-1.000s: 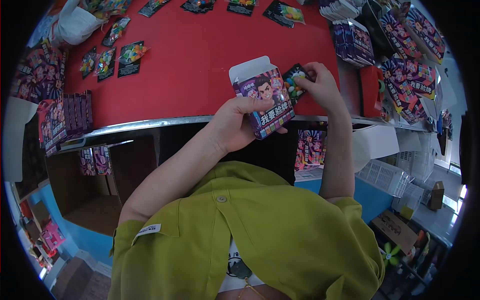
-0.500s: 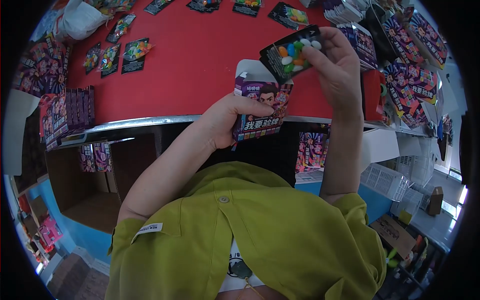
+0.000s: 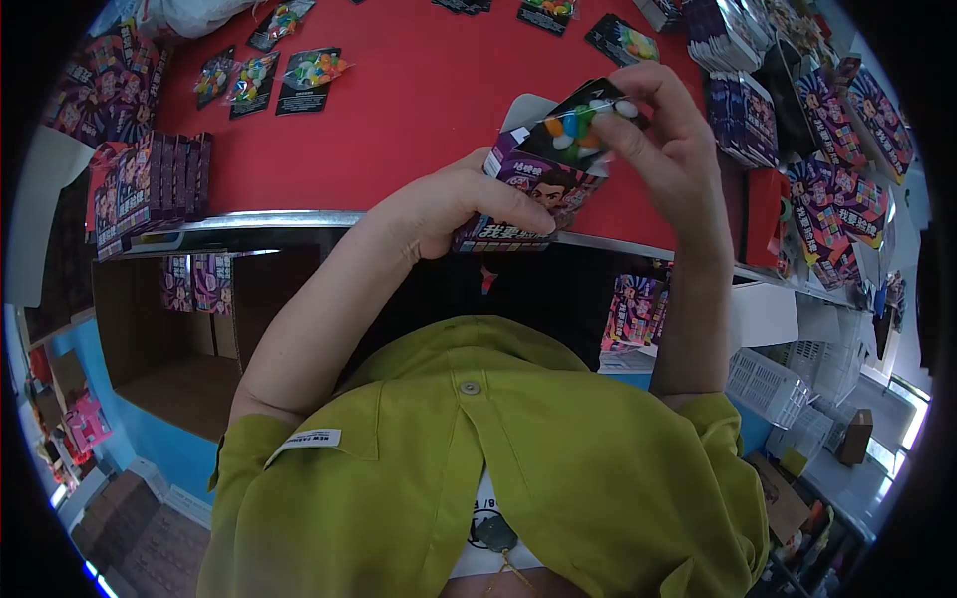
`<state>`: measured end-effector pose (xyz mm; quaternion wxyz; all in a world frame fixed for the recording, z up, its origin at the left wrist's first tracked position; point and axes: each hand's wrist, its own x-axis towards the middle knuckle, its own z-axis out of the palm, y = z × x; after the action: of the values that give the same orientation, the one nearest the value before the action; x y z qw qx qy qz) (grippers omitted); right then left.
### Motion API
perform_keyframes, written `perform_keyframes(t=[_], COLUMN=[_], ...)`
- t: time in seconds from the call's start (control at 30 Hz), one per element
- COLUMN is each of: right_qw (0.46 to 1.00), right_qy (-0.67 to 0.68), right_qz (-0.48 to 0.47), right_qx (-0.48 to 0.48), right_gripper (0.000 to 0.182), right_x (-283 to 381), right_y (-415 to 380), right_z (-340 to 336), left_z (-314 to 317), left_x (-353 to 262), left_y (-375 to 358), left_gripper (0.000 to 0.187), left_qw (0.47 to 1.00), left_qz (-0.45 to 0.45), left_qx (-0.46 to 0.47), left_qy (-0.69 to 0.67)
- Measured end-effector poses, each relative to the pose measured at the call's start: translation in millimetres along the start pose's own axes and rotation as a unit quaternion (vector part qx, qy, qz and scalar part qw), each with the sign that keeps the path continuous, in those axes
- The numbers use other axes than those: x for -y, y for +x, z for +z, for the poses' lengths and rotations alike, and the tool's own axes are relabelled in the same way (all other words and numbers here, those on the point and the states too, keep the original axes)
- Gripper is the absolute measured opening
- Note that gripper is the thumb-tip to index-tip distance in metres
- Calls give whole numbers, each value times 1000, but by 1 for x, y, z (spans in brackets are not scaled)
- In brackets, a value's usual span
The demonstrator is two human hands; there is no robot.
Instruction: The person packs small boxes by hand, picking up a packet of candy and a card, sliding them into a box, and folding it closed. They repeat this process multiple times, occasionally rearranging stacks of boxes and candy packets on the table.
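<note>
My left hand is wrapped round a purple printed carton with a cartoon face, its thumb across the front. The carton tilts, and its white top flap stands up. Between the thumb and fingers of my right hand is a candy packet, a black card with a clear bag of colourful candies. The packet's lower end is at the carton's open top and appears partly inside it. The card's far side is hidden.
On the red table lie several more candy packets. Upright cartons stand at the left edge, and stacks of flat cartons at the right. Below the left edge is an open cardboard box.
My right hand has brought the candy packet down from above to the carton's mouth. The carton has tilted in my left hand, and the whole view has shifted slightly.
</note>
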<state>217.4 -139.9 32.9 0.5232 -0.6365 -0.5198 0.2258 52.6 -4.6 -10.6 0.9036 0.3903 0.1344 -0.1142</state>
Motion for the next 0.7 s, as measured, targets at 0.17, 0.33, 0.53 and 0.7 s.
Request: perform_keyframes(t=[0.17,0.33,0.53,0.7], right_qw=[939,969,936,983], right_qy=[-295,-212,-271,17], right_qz=[-175,-130,-205,-109], right_qx=[4,4,-85,-150], right_gripper=[12,9,20,28], right_x=[18,0,-22,-15], right_y=[3,-2,-17,-20], right_z=[28,38,65,71], left_z=[-5,-19,-24,-17], left_x=[-10,-24,0,9], left_y=[3,9,4,-2], left_gripper=[54,61,48,32], left_qw=[997,955,931,939], left_qz=[63,103,341,286], left_qx=[18,2,-60,-148], left_qy=[49,278,115,123])
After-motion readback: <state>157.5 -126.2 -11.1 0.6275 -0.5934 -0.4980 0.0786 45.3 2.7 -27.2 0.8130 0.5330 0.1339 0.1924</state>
